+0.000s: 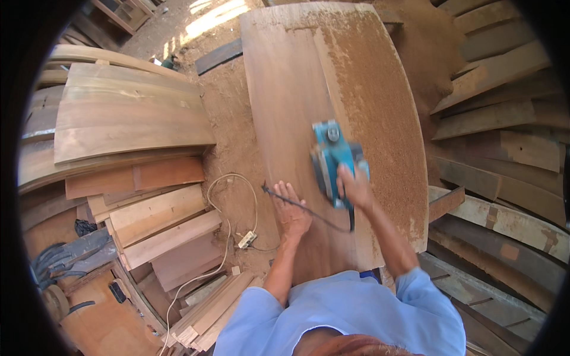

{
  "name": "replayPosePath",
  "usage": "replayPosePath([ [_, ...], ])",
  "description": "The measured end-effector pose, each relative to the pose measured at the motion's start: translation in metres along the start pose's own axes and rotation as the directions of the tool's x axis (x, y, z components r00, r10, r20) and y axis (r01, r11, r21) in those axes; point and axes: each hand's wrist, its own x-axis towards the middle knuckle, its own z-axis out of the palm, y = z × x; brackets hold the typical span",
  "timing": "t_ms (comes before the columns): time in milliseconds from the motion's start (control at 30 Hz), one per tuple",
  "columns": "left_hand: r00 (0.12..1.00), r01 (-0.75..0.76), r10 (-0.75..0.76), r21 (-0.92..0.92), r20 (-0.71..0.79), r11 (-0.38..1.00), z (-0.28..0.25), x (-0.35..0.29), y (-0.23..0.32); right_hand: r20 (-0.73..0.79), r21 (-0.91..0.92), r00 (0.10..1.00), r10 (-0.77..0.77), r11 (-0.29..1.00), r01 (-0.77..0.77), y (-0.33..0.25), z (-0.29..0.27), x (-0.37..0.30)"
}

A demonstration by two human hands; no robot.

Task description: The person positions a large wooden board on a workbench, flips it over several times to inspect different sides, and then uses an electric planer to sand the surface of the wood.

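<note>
A wide wooden board stretches away in front of me. My right hand is closed around the handle of a teal electric planer, which rests on the board near its middle and is slightly blurred. From the planer's rear a black power cord loops left and crosses over my left hand. That hand lies flat on the board's left side, fingers stretched out, gripping nothing. Sawdust and shavings cover the board's right half, while its left half shows bare grain.
Stacked wooden panels and planks fill the left side. More boards lean along the right. A white extension cord with a socket block runs over the dusty ground. A dark plank lies beyond the board's left edge.
</note>
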Motion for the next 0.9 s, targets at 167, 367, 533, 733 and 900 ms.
replayPosePath([
  [167, 1.000, 0.002, -0.001, 0.057, -0.001, 0.998, -0.008, -0.051, -0.019, 0.034, 0.026, 0.998, 0.052, 0.998, -0.053, 0.057, 0.019, -0.140],
  [367, 0.991, 0.119, -0.112, 0.109, -0.068, 0.987, -0.005, -0.044, -0.001, -0.053, -0.080, 0.995, -0.081, 0.994, 0.076, 0.036, 0.027, -0.091],
  [533, 0.994, 0.094, -0.089, 0.083, -0.066, 0.992, -0.007, -0.042, -0.001, -0.087, -0.081, 0.989, -0.116, 0.991, 0.110, -0.009, 0.029, 0.002],
  [733, 0.994, 0.112, -0.110, 0.103, -0.027, 0.988, -0.014, -0.042, 0.002, -0.153, 0.018, 0.975, -0.163, 0.986, 0.168, -0.062, 0.034, 0.107],
  [900, 0.993, 0.115, -0.110, 0.093, -0.053, 0.989, -0.009, -0.042, 0.001, -0.133, 0.100, 0.979, -0.153, 0.981, 0.166, -0.114, 0.032, 0.175],
])
